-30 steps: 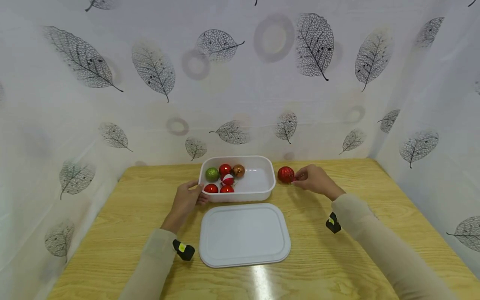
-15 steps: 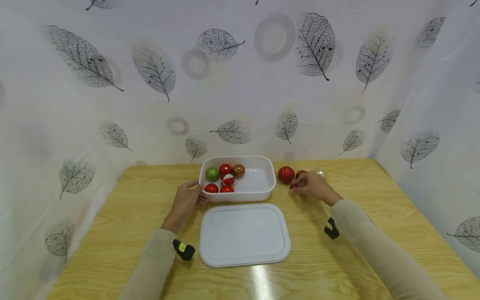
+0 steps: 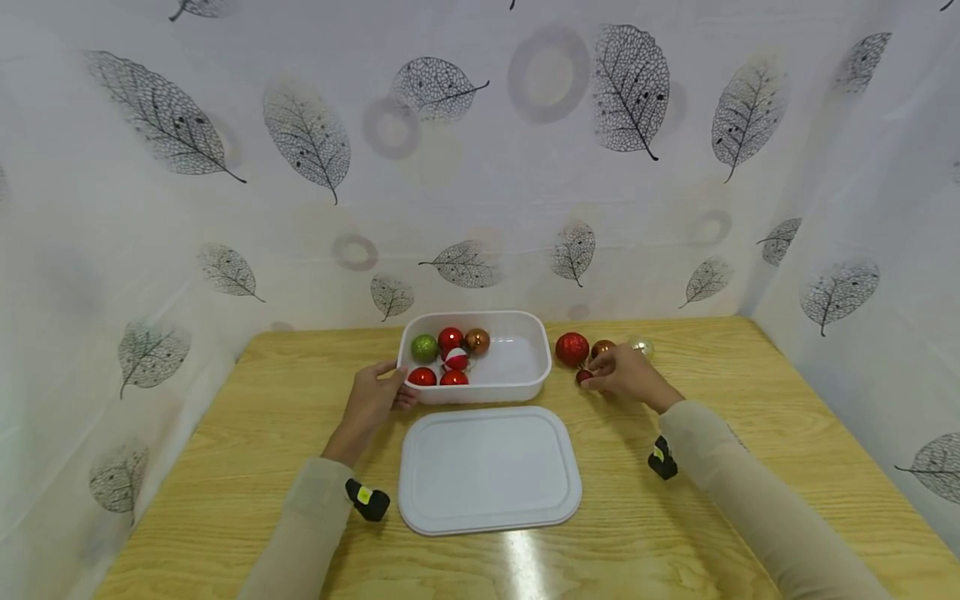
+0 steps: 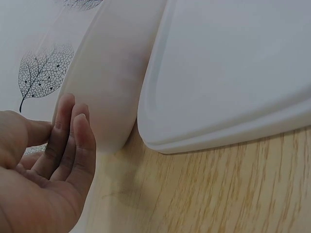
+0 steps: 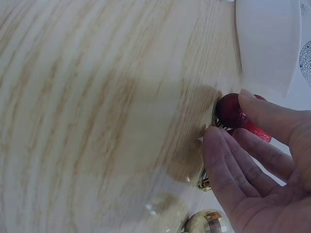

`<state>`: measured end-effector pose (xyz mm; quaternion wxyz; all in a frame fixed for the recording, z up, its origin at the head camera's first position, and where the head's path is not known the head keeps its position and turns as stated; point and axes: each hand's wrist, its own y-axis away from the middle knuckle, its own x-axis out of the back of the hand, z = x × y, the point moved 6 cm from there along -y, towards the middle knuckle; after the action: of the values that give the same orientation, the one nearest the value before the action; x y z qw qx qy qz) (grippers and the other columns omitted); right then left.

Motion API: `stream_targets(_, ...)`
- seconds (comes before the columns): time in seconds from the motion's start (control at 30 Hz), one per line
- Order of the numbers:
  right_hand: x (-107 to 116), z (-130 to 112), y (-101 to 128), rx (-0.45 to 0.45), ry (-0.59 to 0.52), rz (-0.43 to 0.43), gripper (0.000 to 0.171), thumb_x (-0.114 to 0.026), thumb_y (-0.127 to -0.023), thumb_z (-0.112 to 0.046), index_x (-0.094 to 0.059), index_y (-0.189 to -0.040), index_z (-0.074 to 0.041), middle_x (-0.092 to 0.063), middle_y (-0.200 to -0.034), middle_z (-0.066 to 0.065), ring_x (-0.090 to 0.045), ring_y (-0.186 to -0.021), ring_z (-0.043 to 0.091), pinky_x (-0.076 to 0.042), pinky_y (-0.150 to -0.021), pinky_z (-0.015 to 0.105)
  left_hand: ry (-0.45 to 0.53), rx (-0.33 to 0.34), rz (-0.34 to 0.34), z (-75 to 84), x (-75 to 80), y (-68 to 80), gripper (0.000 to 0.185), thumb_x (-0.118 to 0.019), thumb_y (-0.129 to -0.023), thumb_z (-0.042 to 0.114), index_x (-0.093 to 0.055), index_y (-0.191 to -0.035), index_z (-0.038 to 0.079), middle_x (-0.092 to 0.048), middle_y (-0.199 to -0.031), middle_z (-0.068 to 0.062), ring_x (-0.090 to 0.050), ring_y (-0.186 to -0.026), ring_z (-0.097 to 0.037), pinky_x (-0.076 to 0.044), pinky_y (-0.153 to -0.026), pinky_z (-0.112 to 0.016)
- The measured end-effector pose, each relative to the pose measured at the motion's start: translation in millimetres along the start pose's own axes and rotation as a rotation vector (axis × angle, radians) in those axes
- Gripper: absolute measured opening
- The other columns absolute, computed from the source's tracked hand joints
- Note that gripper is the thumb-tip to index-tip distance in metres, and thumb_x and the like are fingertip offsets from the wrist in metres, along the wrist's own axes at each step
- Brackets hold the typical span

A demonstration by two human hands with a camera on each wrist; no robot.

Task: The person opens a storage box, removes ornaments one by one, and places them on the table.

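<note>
A white plastic box (image 3: 474,392) stands at the back of the table, with green, red, brown and red-and-white Christmas balls in its left part. My left hand (image 3: 375,392) holds the box's left front corner, its thumb at the rim and its fingers against the outer wall (image 4: 104,92). To the right of the box, my right hand (image 3: 626,375) pinches a small dark red Christmas ball (image 5: 229,109) near its cap, low over the table. Touching or close behind that ball is a larger glittery red ball (image 3: 572,349). A brown ball (image 3: 602,347) is partly hidden by the hand.
A flat white lid (image 3: 489,471) lies in front of the box. One pale gold ball (image 3: 642,347) sits behind the right hand. Behind the wooden table (image 3: 300,358) hangs a leaf-patterned curtain (image 3: 480,167).
My right hand has come slightly lower, uncovering the brown and gold balls. The small dark red ball now shows at its fingertips, shifted a little toward the front left. My left hand stays put.
</note>
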<state>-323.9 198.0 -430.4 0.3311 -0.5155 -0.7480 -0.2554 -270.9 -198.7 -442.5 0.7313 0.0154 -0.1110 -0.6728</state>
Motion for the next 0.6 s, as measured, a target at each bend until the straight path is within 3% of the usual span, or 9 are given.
stream_targets(0.17, 1.2, -1.9, 1.5, 0.002, 0.002, -0.005, 0.037, -0.083, -0.086, -0.016, -0.071, -0.108, 0.011, -0.072, -0.095, 0.018, -0.067, -0.08, 0.022, -0.058, -0.068, 0.033, 0.002, -0.004, 0.001, -0.9, -0.3, -1.1, 0.045, -0.051, -0.108, 0.014, -0.044, -0.144, -0.013, -0.072, -0.079, -0.011, -0.069, -0.067, -0.014, -0.062, -0.065, -0.025)
stream_targets(0.43, 8.1, -7.9, 2.3, 0.023, 0.018, -0.004, 0.033, -0.08, -0.088, -0.013, -0.071, -0.107, 0.013, -0.073, -0.097, 0.021, -0.069, -0.086, 0.03, -0.061, -0.076, 0.041, -0.001, 0.002, -0.001, 0.2, -0.3, 0.3, 0.046, -0.051, -0.108, 0.015, -0.044, -0.145, -0.012, -0.072, -0.079, -0.01, -0.069, -0.067, -0.013, -0.061, -0.065, -0.024)
stream_targets(0.6, 17.8, -12.2, 1.1, 0.005, 0.028, 0.008, 0.031, -0.078, -0.089, -0.014, -0.072, -0.108, 0.01, -0.073, -0.1, 0.02, -0.07, -0.085, 0.027, -0.061, -0.072, 0.037, -0.011, 0.008, -0.002, 1.6, -0.3, 1.9, 0.047, -0.051, -0.108, 0.017, -0.043, -0.145, -0.011, -0.072, -0.081, -0.011, -0.069, -0.07, -0.014, -0.062, -0.068, -0.026)
